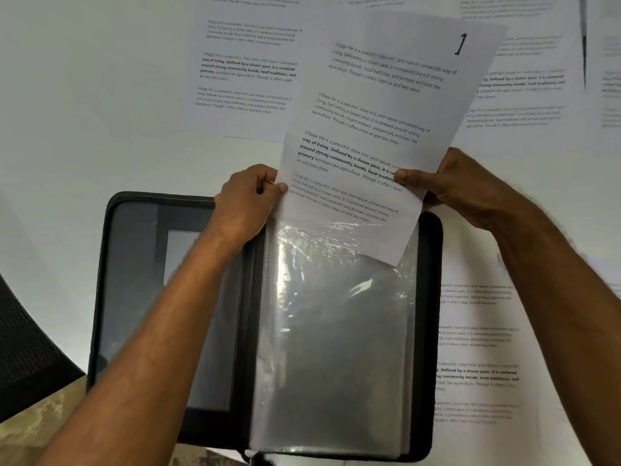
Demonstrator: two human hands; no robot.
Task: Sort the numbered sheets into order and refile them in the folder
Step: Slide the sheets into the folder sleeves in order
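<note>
- The folder [111,297] lay open nearest the person, its stack of clear sleeves [339,331] on the right half, long axis running away from the body, openings at the far end.
- The sheet marked 1 [379,129] was held just above that far end, tilted so its top leaned right; its near right corner overlapped the top sleeve, though whether it had gone inside could not be told.
- The left hand [248,203] pinched the sheet's left edge by the sleeve's mouth; the right hand [450,190] gripped its right edge, thumb on the print.
- Judged from this, the sheet needed squaring with the sleeve, then sliding toward the body.
- Beyond and to the right, other sheets [248,72] lay spread on the white table [84,95], well apart from the hands.
</note>
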